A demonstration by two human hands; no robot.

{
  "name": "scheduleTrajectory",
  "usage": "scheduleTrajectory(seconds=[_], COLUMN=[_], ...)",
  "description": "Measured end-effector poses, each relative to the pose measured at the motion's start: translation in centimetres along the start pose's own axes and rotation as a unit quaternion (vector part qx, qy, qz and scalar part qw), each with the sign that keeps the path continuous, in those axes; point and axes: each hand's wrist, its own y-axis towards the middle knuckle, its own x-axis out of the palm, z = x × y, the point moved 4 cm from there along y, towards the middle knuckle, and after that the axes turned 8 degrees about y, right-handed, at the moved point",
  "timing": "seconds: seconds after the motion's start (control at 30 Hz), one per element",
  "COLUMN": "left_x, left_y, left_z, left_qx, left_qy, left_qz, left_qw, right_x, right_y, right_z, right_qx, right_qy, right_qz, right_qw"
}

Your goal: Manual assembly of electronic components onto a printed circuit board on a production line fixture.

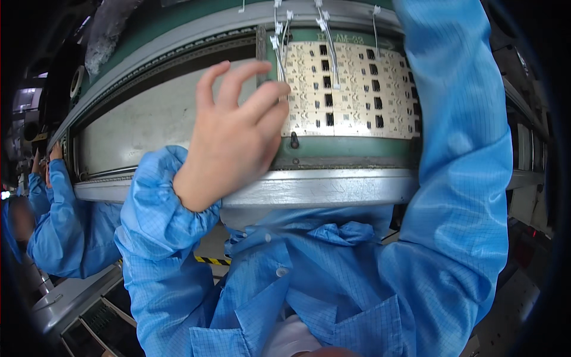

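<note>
My left hand [235, 134] hovers at the left edge of a pale panel of circuit boards [351, 89], back of the hand up. Its fingers are bent but apart; the thumb is hidden beneath. Nothing shows in the hand. Close to its fingertips hangs a white cable [280, 62] with a small plug. Another white cable [333, 59] lies across the middle of the panel, its plug resting on the boards. The panel sits in a green fixture [357, 146] and carries rows of black parts. My right arm reaches up past the panel's right side, its hand beyond the upper edge of the view.
More white connectors [376, 10] hang from the far rail. A metal rail [321, 187] runs along the near side of the conveyor. Left of the fixture lies a grey plate [143, 125]. A co-worker in blue [74, 229] stands at the far left.
</note>
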Motion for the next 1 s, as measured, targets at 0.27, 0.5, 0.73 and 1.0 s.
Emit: scheduleTrajectory(seconds=[0.27, 0.5, 0.73, 1.0], left_x=[0.3, 0.3, 0.0, -1.6], left_y=[0.9, 1.6, 0.8, 0.7], left_z=[0.4, 1.1, 0.6, 0.9], left_qx=[-0.07, -0.035, -0.012, -0.028], left_qy=[-0.026, 0.051, 0.079, -0.012], left_qz=[0.019, 0.048, 0.031, -0.051], left_qw=[0.997, 0.997, 0.996, 0.998], right_x=[1.4, 0.3, 0.5, -2.5], right_y=[-14.3, -20.6, -23.8, -23.9], right_z=[5.4, 7.1, 9.8, 8.6], right_qx=[-0.058, -0.221, -0.178, -0.177], right_qy=[-0.24, -0.452, -0.416, -0.175], right_qz=[0.041, -0.058, -0.035, 0.06], right_qw=[0.968, 0.862, 0.891, 0.967])
